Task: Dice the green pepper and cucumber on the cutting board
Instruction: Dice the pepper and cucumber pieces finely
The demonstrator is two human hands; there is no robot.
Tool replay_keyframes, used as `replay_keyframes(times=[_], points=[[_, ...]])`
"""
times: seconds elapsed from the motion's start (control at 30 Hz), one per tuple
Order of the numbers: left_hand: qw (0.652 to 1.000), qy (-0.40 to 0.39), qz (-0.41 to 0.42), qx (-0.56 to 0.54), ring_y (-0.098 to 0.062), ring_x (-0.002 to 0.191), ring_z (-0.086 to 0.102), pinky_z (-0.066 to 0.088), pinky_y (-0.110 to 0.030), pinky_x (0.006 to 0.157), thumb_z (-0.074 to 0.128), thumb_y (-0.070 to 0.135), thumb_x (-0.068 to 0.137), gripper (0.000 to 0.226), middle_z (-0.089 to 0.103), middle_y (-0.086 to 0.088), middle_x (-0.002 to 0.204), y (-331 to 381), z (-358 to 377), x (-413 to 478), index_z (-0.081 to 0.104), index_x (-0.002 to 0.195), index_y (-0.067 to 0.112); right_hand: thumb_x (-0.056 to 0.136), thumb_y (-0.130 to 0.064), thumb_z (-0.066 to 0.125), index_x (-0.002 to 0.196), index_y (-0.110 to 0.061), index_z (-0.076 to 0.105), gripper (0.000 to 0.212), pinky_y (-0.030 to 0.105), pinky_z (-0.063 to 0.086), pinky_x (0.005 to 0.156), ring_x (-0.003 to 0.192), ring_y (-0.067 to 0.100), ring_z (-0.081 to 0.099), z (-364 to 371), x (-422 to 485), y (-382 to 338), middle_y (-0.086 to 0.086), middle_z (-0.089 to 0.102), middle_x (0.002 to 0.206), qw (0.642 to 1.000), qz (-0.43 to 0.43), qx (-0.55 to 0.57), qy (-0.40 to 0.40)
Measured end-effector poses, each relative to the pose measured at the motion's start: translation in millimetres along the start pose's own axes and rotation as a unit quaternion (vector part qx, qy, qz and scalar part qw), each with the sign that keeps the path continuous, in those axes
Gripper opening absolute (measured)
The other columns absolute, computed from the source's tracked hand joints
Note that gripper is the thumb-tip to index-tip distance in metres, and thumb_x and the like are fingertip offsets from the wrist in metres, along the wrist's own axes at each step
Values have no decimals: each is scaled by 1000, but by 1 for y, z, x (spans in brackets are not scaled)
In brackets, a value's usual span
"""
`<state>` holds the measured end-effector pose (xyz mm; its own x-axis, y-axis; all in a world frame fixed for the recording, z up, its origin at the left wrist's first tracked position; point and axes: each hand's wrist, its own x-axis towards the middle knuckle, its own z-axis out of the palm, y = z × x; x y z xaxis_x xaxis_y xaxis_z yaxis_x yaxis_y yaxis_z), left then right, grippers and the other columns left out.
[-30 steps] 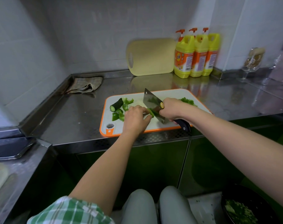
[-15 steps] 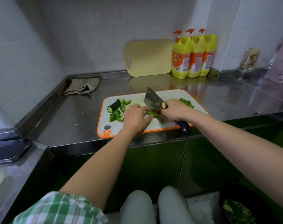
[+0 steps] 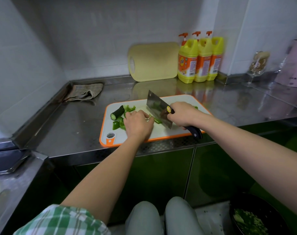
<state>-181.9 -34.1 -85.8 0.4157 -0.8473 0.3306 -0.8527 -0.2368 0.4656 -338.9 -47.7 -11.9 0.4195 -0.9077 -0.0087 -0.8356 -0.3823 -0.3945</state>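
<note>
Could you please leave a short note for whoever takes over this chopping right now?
Hands: the left hand holds a pepper strip down on the board; the right hand grips the cleaver, blade against the strip.
Done: a little cut pepper shows behind the right hand.
Left: this strip, the pepper chunks and the cucumber at the board's left end.

Head cam, single view, wide-angle. Faced fwd + down over both outstretched forearms (image 3: 110,175) onto tabletop (image 3: 73,126) corner; cutting board (image 3: 163,135) approx. frame ctr, near. Wearer's knees (image 3: 142,217) at bottom edge, tiled wall (image 3: 110,39) filled top. Lines bowed twd edges.
</note>
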Motion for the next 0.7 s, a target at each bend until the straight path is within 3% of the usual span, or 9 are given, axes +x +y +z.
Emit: replay_keyframes(times=[0.1,0.23,0.4,0.7], points=[[1000,-17,-21,12,-32,114,43,35,-40,92,55,49,90,32,66,-8,112,6,3,3,72,100,24,93,-17,46,92,-5,54,15,28,47,46,48,27,57,0,0,2,15,58,79,1000,-14,-20,7],[999,-30,-40,6,-33,113,42,35,-39,91,55,46,91,28,65,-9,113,11,6,5,73,96,24,93,-20,47,72,-15,43,22,28,41,46,49,19,50,3,1,4,6,51,74,997,-32,-56,30],[998,-25,-53,-4,-33,112,42,34,-39,90,55,43,91,27,65,-10,111,12,7,3,73,94,24,94,-20,48,68,-18,38,28,29,42,48,51,19,51,7,4,5,3,47,68,997,-38,-57,21],[997,-28,-64,-12,-32,112,41,33,-38,90,55,42,90,25,64,-9,112,12,9,4,74,92,25,94,-17,45,85,-9,50,13,28,41,45,51,22,51,6,8,-8,8,51,70,998,-10,-51,-20]])
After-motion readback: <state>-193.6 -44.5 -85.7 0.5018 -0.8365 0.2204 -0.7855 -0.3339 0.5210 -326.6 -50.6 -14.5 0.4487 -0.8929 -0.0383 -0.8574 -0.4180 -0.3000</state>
